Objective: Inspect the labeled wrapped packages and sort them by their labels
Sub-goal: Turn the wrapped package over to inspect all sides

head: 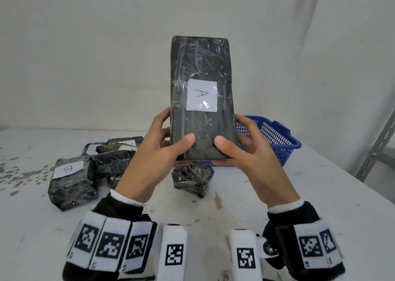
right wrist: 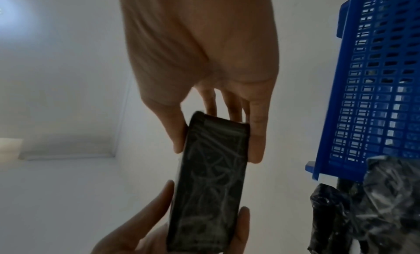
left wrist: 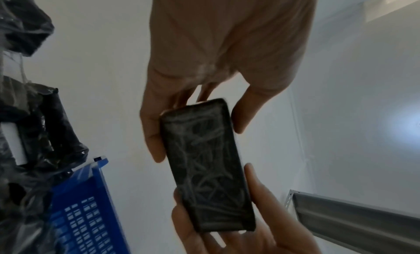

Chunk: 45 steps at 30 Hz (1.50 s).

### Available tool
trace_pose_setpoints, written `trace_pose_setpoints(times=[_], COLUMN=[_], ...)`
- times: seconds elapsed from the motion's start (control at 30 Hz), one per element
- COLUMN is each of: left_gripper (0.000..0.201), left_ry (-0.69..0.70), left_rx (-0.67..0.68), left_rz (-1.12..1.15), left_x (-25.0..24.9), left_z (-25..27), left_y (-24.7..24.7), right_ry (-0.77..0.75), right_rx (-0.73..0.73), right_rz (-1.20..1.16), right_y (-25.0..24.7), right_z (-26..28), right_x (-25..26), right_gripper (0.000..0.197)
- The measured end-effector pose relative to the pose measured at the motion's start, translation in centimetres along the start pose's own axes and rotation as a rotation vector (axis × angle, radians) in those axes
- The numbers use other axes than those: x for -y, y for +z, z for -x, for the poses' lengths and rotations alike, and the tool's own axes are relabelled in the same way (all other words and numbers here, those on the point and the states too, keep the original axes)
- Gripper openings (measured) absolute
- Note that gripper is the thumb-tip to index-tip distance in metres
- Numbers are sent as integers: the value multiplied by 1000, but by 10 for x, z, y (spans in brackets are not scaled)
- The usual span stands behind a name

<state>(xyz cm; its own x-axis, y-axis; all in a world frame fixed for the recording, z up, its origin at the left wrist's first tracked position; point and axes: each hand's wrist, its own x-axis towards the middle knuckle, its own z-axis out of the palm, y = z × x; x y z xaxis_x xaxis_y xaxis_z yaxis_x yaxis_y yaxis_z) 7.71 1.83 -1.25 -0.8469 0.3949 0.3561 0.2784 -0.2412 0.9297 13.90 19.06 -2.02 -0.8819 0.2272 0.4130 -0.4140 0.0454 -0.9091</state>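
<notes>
The package [head: 202,97] is held upright between the left hand [head: 156,152] and right hand [head: 252,152], both gripping its lower end; its label [head: 202,95], A, is being read. Next, placement probably in the basket [head: 277,139] just beyond the right hand.

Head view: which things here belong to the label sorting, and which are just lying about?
Part of the job:
- package marked A, gripped upright by the left hand and right hand
- package marked B on the table
- pile of wrapped packages
- small package
- blue basket

Lying about:
- metal shelf frame
</notes>
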Motion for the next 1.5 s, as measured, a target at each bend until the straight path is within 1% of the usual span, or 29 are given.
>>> trace_pose_setpoints(times=[0.1,0.2,0.27,0.33,0.43,0.53,0.6,0.67,0.7,0.77,0.8,0.87,1.0,1.13,1.33,1.5], left_gripper=[65,60,54,49,51,43,44,39,41,56,63,69,63,57,45,39], left_ry=[35,66,95,122,134,166,199,208,209,227,244,273,280,255,219,229], left_rx=[-28,-43,-65,-82,-100,-137,-174,-200,-201,-181,-170,-167,-164,-174,-195,-222], left_rz=[-32,-13,-2,-17,-20,-33,-63,-57,-61,-113,-152,-194,-197,-160,-146,-151], left_x=[3,2,2,2,2,1,1,2,2,4,4,3,4,5,7,3], left_z=[-1,0,0,1,1,0,0,0,0,0,0,2,1,2,1,2], left_y=[0,1,1,1,1,2,1,0,-1,-2,-1,1,2,6,8,6], right_ry=[-46,-72,-85,-86,-87,-102,-138,-162,-167,-180,-193,-222,-257,-219,-258,-260], right_rx=[1,-5,-9,-26,-34,-55,-96,-106,-102,-81,-67,-55,-127,-191,-234,-248], right_rz=[38,42,33,4,-32,-25,15,62,74,99,118,171,236,230,147,79], right_y=[1,4,5,5,5,5,6,7,7,10,11,14,19,18,18,17], right_z=[1,2,1,0,0,0,0,0,1,2,3,4,5,5,5,2], right_x=[-1,-2,-3,-5,-4,-5,-6,-7,-8,-7,-7,-6,-8,-10,-9,-9], right_gripper=[60,63,61,55,45,37,35,42,50,68,73,76,80,73,43,34])
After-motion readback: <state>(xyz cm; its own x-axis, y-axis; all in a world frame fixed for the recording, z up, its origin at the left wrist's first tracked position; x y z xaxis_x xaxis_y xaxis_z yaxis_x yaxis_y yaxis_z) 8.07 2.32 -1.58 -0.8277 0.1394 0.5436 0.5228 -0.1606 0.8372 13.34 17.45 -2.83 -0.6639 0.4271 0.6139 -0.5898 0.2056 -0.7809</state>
